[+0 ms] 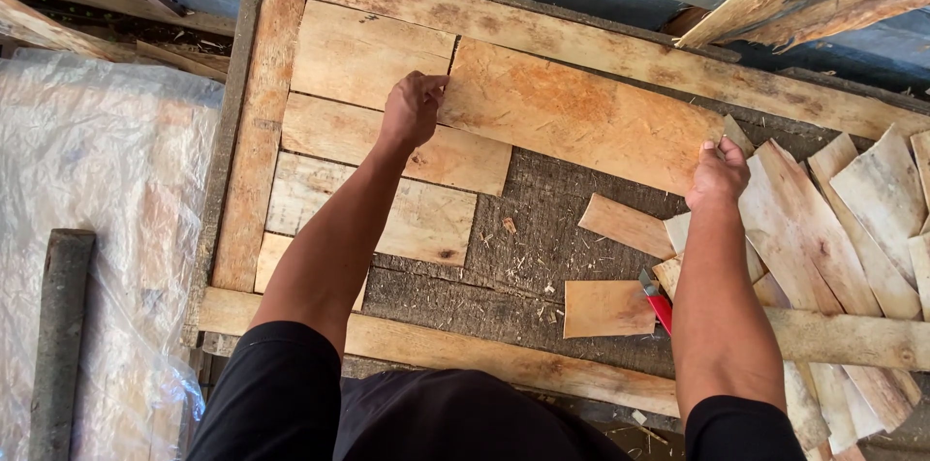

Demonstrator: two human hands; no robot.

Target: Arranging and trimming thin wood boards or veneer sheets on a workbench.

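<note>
The person wore black short sleeves and black trousers. Both forearms were bare, with no gloves on either hand.

Rough, matt orange-tan wood veneer sheet (581, 112); pale unfinished wooden frame (257, 132); dark fibrous base board (542, 229); glossy crinkled clear plastic sheeting (97, 229); red glossy plastic-handled tool (659, 311).

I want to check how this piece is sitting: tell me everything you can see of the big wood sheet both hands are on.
The big wood sheet is a thin, flat, orange-tan piece with rough grain and darker stains. It lies flat in the upper part of a wooden frame, beside paler sheets on its left. The left hand presses its left edge; the right hand grips its right end.
</note>
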